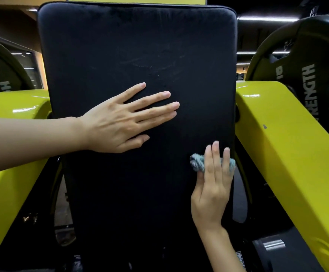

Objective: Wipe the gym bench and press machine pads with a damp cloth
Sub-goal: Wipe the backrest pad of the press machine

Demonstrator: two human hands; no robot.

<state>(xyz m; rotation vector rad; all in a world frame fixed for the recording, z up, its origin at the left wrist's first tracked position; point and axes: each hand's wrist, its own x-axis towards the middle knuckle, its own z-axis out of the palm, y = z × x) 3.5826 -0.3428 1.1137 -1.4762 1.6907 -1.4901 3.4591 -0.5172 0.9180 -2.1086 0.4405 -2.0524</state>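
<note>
Step in hand, by judgement: wiping the large black upholstered rectangular back pad [136, 46] of the press machine, which stands upright and fills the centre of the view. The left hand [118, 122] lies flat on the pad's middle, fingers straight and spread. The right hand [212, 191] presses a small bunched blue-grey cloth [196, 163] against the pad's lower right, near its edge, fingers straight and close together; the thumb is largely hidden. The next move likely calls for firm strokes across and up, since faint pale streaks [151, 63] show on the upper surface. Glossy yellow-green frame arms [289, 146] flank the pad. A black lettered weight plate [304, 61] sits far right. The room is dim, with strip lights [265, 18].
</note>
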